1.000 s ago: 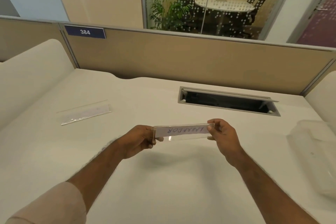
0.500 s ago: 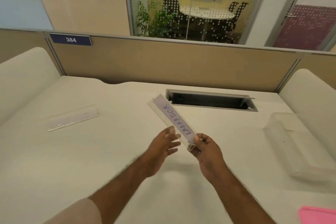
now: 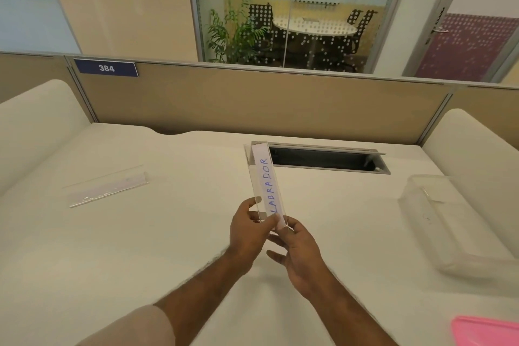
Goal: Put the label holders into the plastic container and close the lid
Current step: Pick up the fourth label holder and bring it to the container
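Note:
A clear label holder with a white slip reading "LABRADOR" stands almost upright above the middle of the white desk. My left hand and my right hand both pinch its lower end, close together. A second clear label holder lies flat on the desk at the left, well apart from both hands. The clear plastic container sits open at the right side of the desk. Its pink lid shows at the bottom right corner.
An open cable slot with a metal frame is set into the desk behind the held holder. A beige partition with a blue "384" plate closes off the back. White curved dividers rise at both sides.
The held holder has swung from level to nearly upright. My left hand let go of its far end and now pinches the lower end beside my right hand. The view has shifted right.

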